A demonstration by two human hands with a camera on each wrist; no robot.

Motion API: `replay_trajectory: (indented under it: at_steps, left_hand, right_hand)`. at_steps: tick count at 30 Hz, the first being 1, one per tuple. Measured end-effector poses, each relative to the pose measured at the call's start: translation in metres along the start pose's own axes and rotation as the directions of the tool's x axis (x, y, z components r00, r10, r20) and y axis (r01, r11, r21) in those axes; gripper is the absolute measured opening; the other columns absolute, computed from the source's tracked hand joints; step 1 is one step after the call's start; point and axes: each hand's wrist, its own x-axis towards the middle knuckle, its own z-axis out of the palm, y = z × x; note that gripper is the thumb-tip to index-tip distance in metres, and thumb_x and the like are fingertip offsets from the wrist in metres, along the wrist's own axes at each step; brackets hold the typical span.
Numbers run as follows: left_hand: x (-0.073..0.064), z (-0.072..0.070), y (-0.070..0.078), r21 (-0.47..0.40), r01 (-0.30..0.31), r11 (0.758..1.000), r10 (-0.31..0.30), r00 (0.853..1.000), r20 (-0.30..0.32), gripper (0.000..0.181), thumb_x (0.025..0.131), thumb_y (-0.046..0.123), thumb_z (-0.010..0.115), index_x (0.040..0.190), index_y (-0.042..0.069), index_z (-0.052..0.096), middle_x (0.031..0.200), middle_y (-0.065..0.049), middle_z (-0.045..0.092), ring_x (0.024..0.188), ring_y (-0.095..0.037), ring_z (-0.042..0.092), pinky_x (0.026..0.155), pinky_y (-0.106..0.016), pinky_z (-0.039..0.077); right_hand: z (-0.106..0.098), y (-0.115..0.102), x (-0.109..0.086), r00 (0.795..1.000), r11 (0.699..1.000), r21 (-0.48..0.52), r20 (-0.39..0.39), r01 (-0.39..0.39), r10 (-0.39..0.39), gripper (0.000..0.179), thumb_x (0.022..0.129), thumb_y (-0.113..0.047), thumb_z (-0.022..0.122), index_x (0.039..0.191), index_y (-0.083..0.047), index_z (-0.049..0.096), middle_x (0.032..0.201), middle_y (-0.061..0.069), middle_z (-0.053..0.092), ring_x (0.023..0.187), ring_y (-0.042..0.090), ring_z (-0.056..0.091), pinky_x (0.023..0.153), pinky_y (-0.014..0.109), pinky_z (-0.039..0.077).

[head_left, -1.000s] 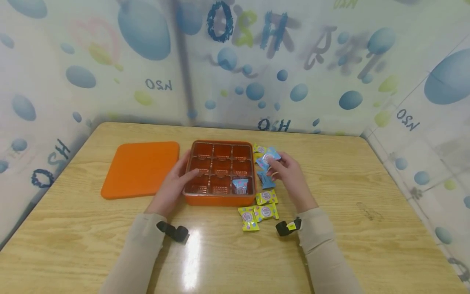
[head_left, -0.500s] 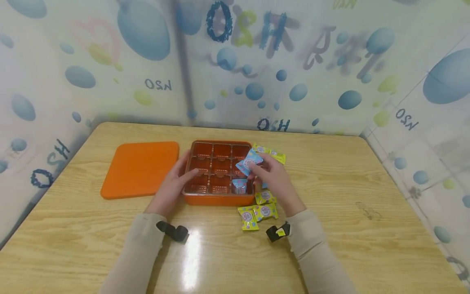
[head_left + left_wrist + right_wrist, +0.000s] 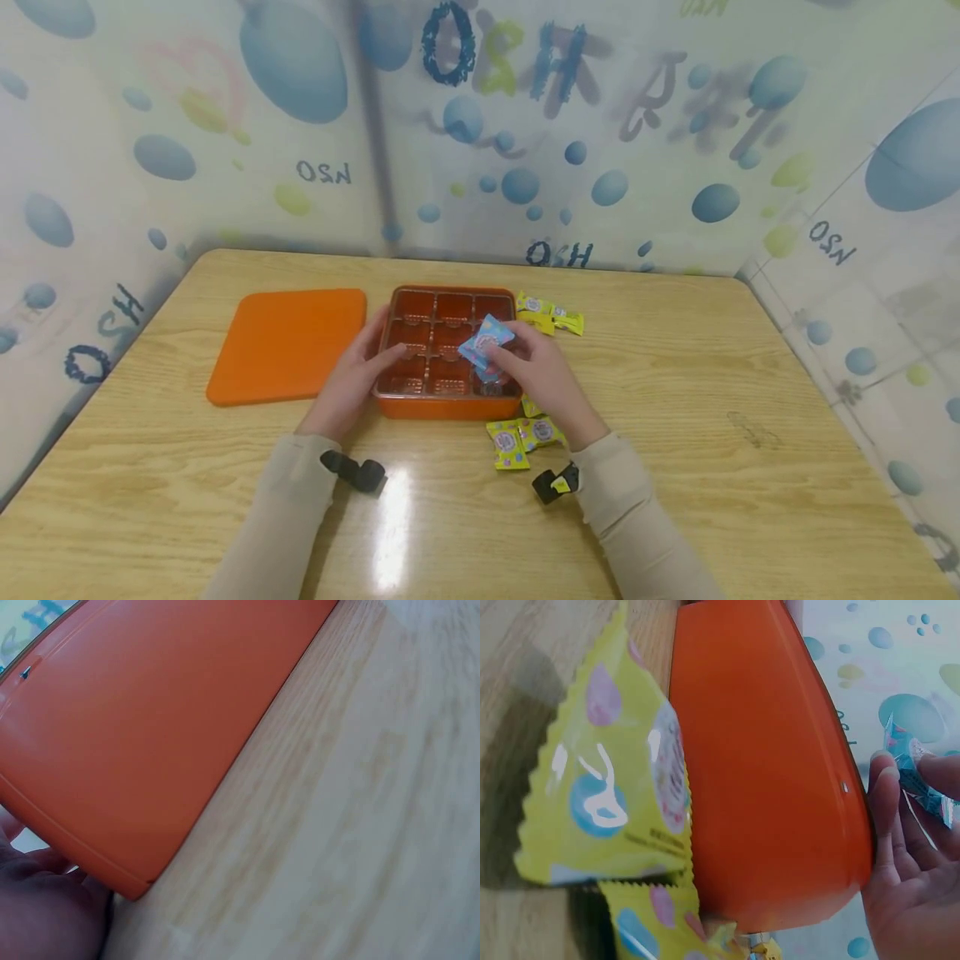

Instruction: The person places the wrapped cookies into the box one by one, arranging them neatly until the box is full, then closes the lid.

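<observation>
An orange box point(image 3: 450, 408) with a clear divided insert stands mid-table. My left hand point(image 3: 347, 385) grips its left side, thumb over the rim and fingers along the outer wall. Between thumb and fingers my right hand point(image 3: 551, 379) pinches a blue wrapped candy point(image 3: 486, 340) above the right-hand compartments. In the right wrist view, the candy point(image 3: 916, 769) is above the rim, apart from the orange wall point(image 3: 765, 765). Another blue candy point(image 3: 487, 387) lies in the front right compartment, mostly covered by the held one.
Yellow wrapped candies lie beside the box: some behind on the right point(image 3: 536, 323), others in front point(image 3: 507, 446), partly hidden by my right hand. An orange lid point(image 3: 288, 346) lies flat to the left. A patterned curtain point(image 3: 480, 150) hangs behind the wooden table point(image 3: 712, 375).
My right hand has carried the blue candy leftward from beside the box to above its right-hand compartments. My left hand stays on the box.
</observation>
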Motion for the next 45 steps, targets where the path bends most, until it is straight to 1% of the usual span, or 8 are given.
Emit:
replay_trajectory:
  at_steps: [8, 14, 19, 22, 25, 30, 38, 45]
  left_hand:
    - [0.001, 0.0, 0.0, -0.011, 0.011, 1.0, -0.011, 1.0, 0.007, 0.069, 0.089, 0.022, 0.055, 0.144, 0.025, 0.014, 0.148, 0.005, 0.013, 0.133, -0.017, 0.012, 0.104, -0.044, 0.02]
    - [0.0, 0.0, 0.0, 0.025, 0.0, 1.0, 0.0, 1.0, -0.004, 0.068, 0.086, 0.029, 0.058, 0.143, 0.028, 0.019, 0.147, 0.006, 0.017, 0.132, -0.016, 0.014, 0.105, -0.045, 0.016]
    - [0.0, -0.001, 0.0, 0.026, -0.001, 1.0, 0.001, 1.0, -0.009, 0.068, 0.087, 0.028, 0.057, 0.143, 0.028, 0.019, 0.147, 0.006, 0.017, 0.133, -0.016, 0.013, 0.105, -0.045, 0.017]
    - [0.001, -0.001, 0.0, 0.027, -0.004, 1.0, 0.005, 1.0, -0.012, 0.069, 0.087, 0.029, 0.057, 0.143, 0.027, 0.018, 0.148, 0.005, 0.016, 0.133, -0.017, 0.011, 0.105, -0.047, 0.016]
    - [0.001, -0.001, -0.001, 0.037, -0.007, 0.999, 0.007, 1.0, -0.008, 0.07, 0.085, 0.033, 0.059, 0.142, 0.028, 0.02, 0.147, 0.005, 0.019, 0.132, -0.017, 0.015, 0.104, -0.046, 0.018]
    - [0.001, -0.001, -0.001, 0.047, -0.003, 0.999, 0.003, 1.0, 0.001, 0.069, 0.085, 0.033, 0.059, 0.142, 0.03, 0.021, 0.146, 0.006, 0.021, 0.13, -0.017, 0.02, 0.103, -0.045, 0.022]
    - [0.003, -0.001, -0.003, 0.011, -0.005, 1.0, 0.005, 1.0, 0.013, 0.067, 0.086, 0.03, 0.058, 0.142, 0.03, 0.021, 0.146, 0.005, 0.02, 0.131, -0.019, 0.019, 0.103, -0.045, 0.023]
    - [0.003, 0.0, -0.003, -0.043, -0.004, 0.999, 0.004, 1.0, 0.002, 0.065, 0.089, 0.02, 0.056, 0.143, 0.027, 0.019, 0.147, 0.004, 0.017, 0.132, -0.019, 0.014, 0.103, -0.045, 0.021]
  right_hand:
    - [0.007, -0.001, 0.001, 1.0, 1.0, -0.016, 0.016, -0.026, 0.026, 0.035, 0.085, -0.039, 0.056, 0.115, -0.02, 0.053, 0.089, 0.006, 0.061, 0.075, 0.023, 0.058, 0.066, 0.038, 0.051]
    - [0.014, 0.004, 0.001, 0.999, 0.995, -0.095, 0.033, -0.02, 0.023, 0.034, 0.085, -0.038, 0.056, 0.115, -0.022, 0.053, 0.087, 0.002, 0.061, 0.074, 0.016, 0.06, 0.063, 0.029, 0.052]
    - [0.016, 0.006, 0.002, 0.999, 0.991, -0.133, 0.045, -0.015, 0.021, 0.035, 0.085, -0.041, 0.056, 0.114, -0.023, 0.053, 0.085, 0.0, 0.061, 0.073, 0.014, 0.061, 0.062, 0.028, 0.052]
    - [0.017, 0.006, 0.002, 0.999, 0.985, -0.173, 0.033, -0.014, 0.02, 0.037, 0.084, -0.044, 0.056, 0.115, -0.024, 0.053, 0.084, -0.002, 0.061, 0.07, 0.014, 0.06, 0.059, 0.029, 0.051]
    - [0.018, 0.007, 0.002, 0.999, 0.98, -0.194, 0.01, -0.03, 0.033, 0.036, 0.083, -0.045, 0.056, 0.114, -0.025, 0.054, 0.082, -0.002, 0.061, 0.067, 0.015, 0.059, 0.056, 0.031, 0.05]
    - [0.018, 0.008, 0.002, 0.999, 0.977, -0.209, -0.001, -0.047, 0.048, 0.034, 0.083, -0.046, 0.056, 0.112, -0.027, 0.055, 0.082, -0.003, 0.06, 0.068, 0.015, 0.058, 0.056, 0.03, 0.05]
    - [0.018, 0.006, 0.002, 0.999, 0.972, -0.234, -0.002, -0.032, 0.032, 0.033, 0.083, -0.045, 0.056, 0.11, -0.028, 0.056, 0.081, -0.004, 0.06, 0.068, 0.015, 0.057, 0.055, 0.03, 0.049]
    - [0.02, 0.006, 0.0, 1.0, 0.969, -0.248, 0.009, -0.019, 0.022, 0.033, 0.083, -0.045, 0.057, 0.111, -0.028, 0.056, 0.082, -0.005, 0.06, 0.069, 0.014, 0.057, 0.056, 0.03, 0.049]
